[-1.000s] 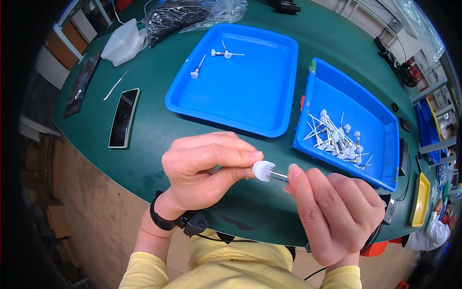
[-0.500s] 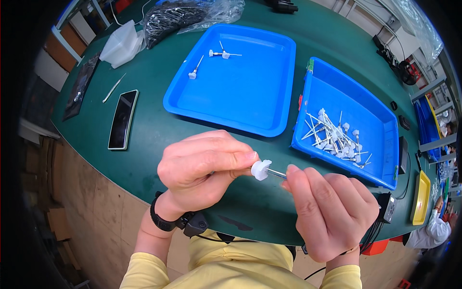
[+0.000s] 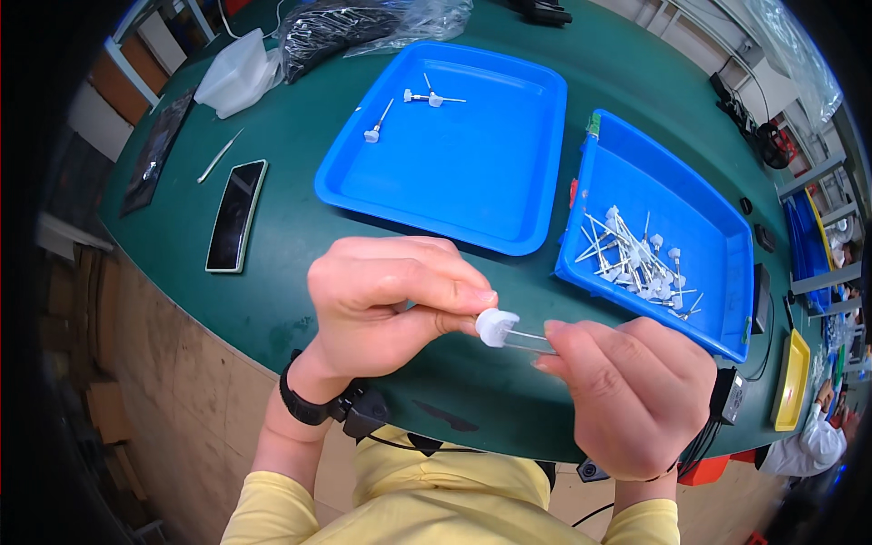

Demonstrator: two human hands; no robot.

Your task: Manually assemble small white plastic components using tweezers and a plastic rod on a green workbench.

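Note:
In front of me, my left hand [image 3: 395, 304] pinches a small part with a white plastic head [image 3: 495, 327] between thumb and forefinger. From that head a slender shiny shaft [image 3: 531, 341] runs right. My right hand [image 3: 636, 391] closes its thumb and fingertips around the shaft's far end, which is hidden. Similar white-headed pins [image 3: 640, 263] lie heaped in the right blue bin [image 3: 654, 173]. A few more pins [image 3: 435, 100] rest at the far left of the large blue tray [image 3: 445, 195], beyond my left hand.
On the green table [image 3: 291, 300], a phone [image 3: 236, 216] and tweezers [image 3: 221, 156] lie at left. Farther back are a translucent container [image 3: 232, 77] and a bag of dark parts [image 3: 331, 36]. At right are a yellow tray [image 3: 792, 381] and a black adapter [image 3: 728, 395]; another person [image 3: 808, 440] sits beyond.
The white head has turned between my fingers and shows another side. My right hand has shifted slightly right, leaving more of the shaft exposed. The view has shifted a little.

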